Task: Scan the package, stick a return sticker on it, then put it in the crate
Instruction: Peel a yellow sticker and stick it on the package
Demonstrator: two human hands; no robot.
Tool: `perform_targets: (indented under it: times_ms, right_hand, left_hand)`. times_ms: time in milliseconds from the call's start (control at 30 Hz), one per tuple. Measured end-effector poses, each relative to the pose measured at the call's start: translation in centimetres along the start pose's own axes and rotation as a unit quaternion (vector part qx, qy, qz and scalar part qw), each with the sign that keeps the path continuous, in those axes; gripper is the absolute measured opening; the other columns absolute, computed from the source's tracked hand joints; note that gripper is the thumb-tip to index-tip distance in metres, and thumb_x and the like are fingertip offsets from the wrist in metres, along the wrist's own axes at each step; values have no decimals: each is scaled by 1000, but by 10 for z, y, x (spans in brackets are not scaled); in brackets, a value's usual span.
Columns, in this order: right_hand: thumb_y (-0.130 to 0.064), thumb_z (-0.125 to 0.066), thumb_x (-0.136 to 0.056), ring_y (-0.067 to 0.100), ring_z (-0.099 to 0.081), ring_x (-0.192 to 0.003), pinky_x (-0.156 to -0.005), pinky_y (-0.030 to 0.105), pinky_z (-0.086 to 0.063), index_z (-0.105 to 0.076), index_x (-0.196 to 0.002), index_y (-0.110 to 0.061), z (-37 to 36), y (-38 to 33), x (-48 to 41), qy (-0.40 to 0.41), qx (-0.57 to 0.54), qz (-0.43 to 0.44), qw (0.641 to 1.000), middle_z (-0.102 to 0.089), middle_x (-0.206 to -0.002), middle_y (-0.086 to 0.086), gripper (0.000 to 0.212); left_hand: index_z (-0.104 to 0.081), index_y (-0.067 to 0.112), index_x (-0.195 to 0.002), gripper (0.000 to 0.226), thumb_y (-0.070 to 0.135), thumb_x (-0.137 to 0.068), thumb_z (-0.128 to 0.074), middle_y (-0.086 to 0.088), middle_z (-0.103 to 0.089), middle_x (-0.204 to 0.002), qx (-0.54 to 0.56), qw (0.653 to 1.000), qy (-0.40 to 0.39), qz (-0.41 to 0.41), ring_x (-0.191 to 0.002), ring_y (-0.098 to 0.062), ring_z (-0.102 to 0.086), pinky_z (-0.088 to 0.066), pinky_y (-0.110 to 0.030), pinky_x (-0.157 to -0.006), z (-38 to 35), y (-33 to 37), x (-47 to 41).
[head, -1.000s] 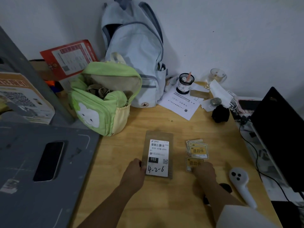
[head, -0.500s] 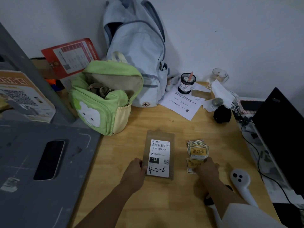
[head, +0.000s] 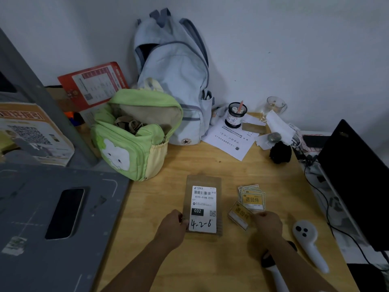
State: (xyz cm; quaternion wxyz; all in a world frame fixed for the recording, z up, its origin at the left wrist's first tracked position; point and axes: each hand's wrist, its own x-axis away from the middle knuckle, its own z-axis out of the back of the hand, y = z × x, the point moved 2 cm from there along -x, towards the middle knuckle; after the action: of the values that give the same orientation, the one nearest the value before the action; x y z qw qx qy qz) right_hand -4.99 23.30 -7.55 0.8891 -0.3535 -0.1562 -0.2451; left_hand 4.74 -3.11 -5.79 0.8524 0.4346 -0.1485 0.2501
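A flat brown package (head: 203,204) with a white shipping label lies on the wooden desk (head: 221,165). My left hand (head: 173,229) pinches its lower left corner. My right hand (head: 266,225) holds one yellow return sticker (head: 241,214), tilted and lifted off the desk just right of the package. A small stack of the same yellow stickers (head: 251,197) lies behind it. The white handheld scanner (head: 309,242) rests on the desk to the right of my right hand. A grey crate (head: 52,218) with a handle slot fills the lower left.
A green backpack (head: 134,140) and a pale blue backpack (head: 174,81) stand at the back of the desk. A pen cup (head: 236,113), papers and a glass sit at the back right. A black laptop (head: 355,182) and cables line the right edge.
My right hand has picked one yellow sticker up from the desk and tilted it. My left hand stays on the package's corner.
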Motion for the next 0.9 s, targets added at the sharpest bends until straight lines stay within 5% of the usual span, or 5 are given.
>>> perform_targets:
  times_ms: [200, 433, 600, 733, 900]
  right_hand:
    - [-9, -64, -87, 25, -65, -68, -61, 34, -51, -65, -80, -7, 23, -13, 38, -13, -178, 8, 984, -69, -77, 11, 8]
    - [-6, -63, -88, 23, -62, -68, -58, 29, -48, -64, -77, -4, 32, -62, 101, -90, -238, 59, 965, -67, -77, 13, 11]
    - [-1, -64, -84, 23, -65, -66, -59, 28, -50, -66, -71, -4, 24, -82, 131, -136, -262, 75, 952, -69, -72, 12, 14]
    - [1, -62, -84, 22, -66, -64, -54, 25, -50, -65, -69, -6, 26, -83, 146, -152, -287, 73, 943, -70, -68, 9, 17]
    - [-2, -59, -85, 24, -67, -65, -57, 28, -50, -66, -66, -6, 25, -83, 158, -149, -285, 90, 943, -69, -65, 9, 20]
  left_hand:
    - [-55, 12, -124, 38, 21, -87, -59, -3, -57, -126, -10, 995, 98, 3, -112, -20, -58, -47, -29, -90, 13, 6, 19]
    - [-64, 24, -87, 6, 19, -84, -63, 10, -64, -88, 37, 980, 41, -192, -75, -3, -60, -54, -21, -70, 12, 82, 51]
    - [-62, 54, -62, 49, 9, -80, -60, 34, -64, -69, 102, 970, 6, -222, -70, 4, -64, -55, -21, -70, 9, 114, 75]
    - [-59, 44, -58, 43, 7, -79, -60, 43, -60, -64, 113, 971, 29, -207, -67, 12, -62, -52, -14, -68, 11, 108, 80]
    - [-72, 25, -66, 24, 11, -84, -62, 18, -63, -53, 131, 968, 37, -209, -59, 3, -62, -49, -18, -62, 13, 103, 87]
